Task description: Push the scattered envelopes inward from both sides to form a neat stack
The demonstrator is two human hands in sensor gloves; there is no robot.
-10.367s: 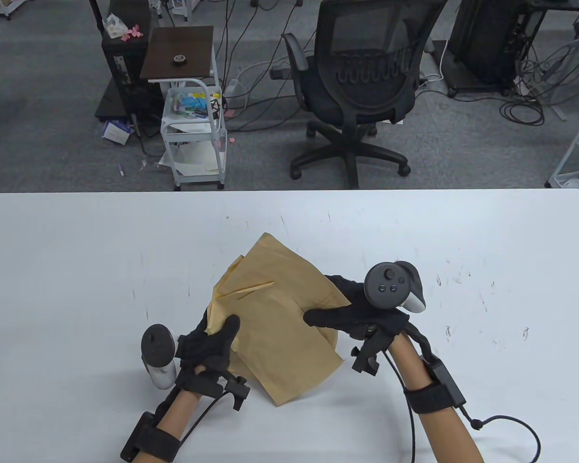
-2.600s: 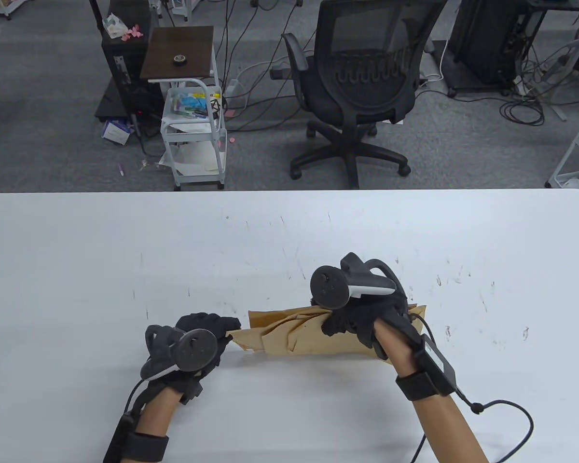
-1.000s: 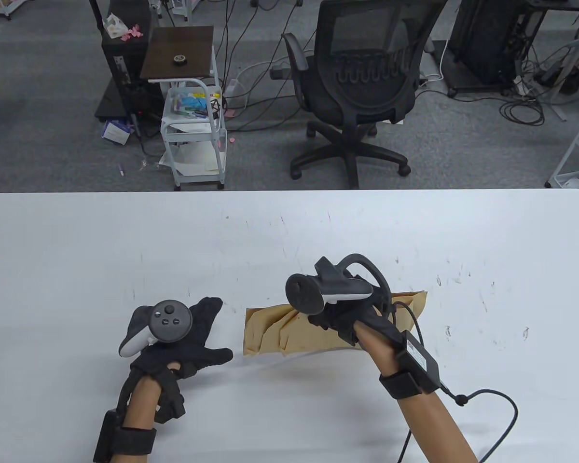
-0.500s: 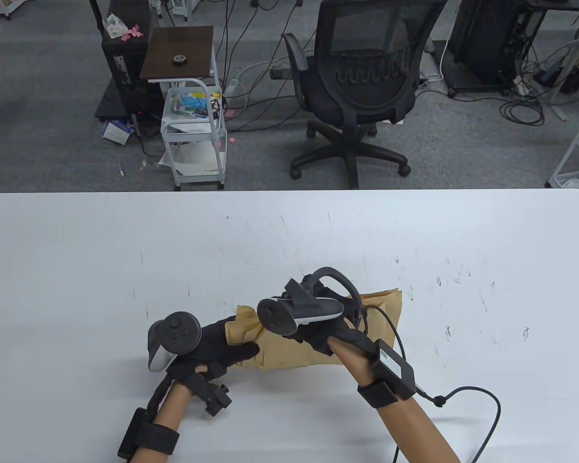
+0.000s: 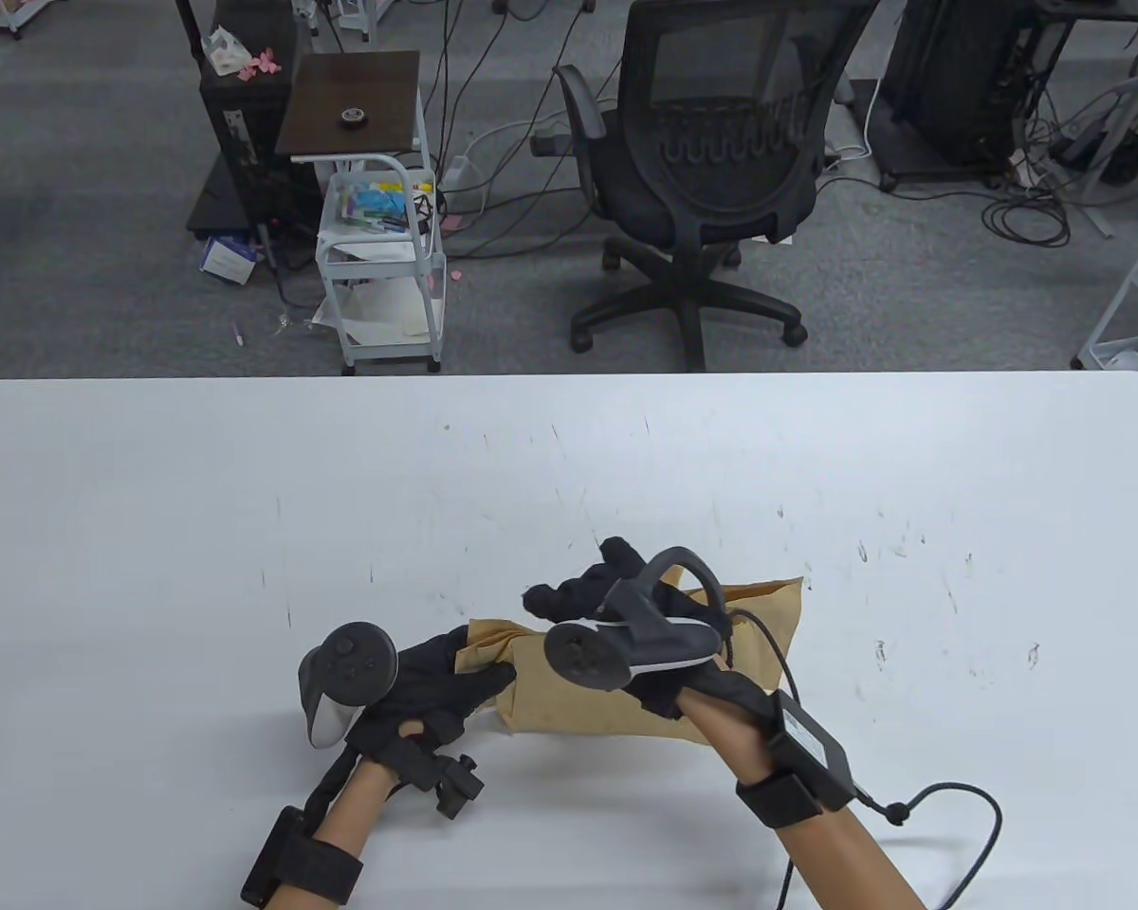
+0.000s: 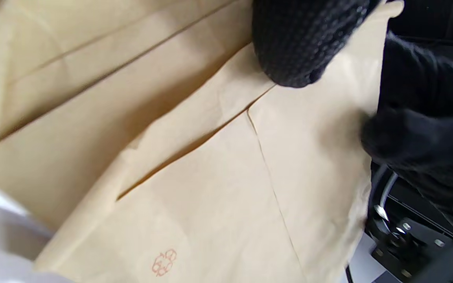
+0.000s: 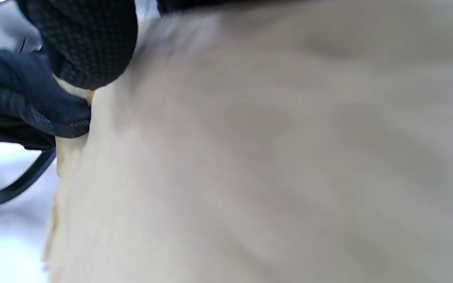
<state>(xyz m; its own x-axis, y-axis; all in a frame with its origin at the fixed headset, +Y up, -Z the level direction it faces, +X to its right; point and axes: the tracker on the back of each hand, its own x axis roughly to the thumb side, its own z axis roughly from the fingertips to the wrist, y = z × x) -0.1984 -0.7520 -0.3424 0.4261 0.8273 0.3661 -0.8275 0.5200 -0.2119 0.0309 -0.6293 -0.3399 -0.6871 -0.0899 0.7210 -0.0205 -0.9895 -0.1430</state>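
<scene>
Several brown envelopes (image 5: 578,706) lie gathered in a rough stack near the table's front middle, with offset edges at the left end. My left hand (image 5: 479,664) grips the stack's left end, thumb on top and fingers underneath. In the left wrist view the thumb (image 6: 297,47) presses on the top envelope (image 6: 210,177). My right hand (image 5: 578,588) lies over the stack's far side, its fingers stretched out past the far edge. The right wrist view is filled by a blurred envelope (image 7: 269,157) with gloved fingers (image 7: 81,39) at its edge.
The white table (image 5: 247,493) carries only the envelopes. My right wrist's cable (image 5: 967,806) loops on the table at the front right. A black office chair (image 5: 711,171) and a small white cart (image 5: 379,256) stand on the floor beyond the far edge.
My left hand came off the table and took hold of the stack's left end. My right hand, which gripped the stack and carried it left, has stretched its fingers out.
</scene>
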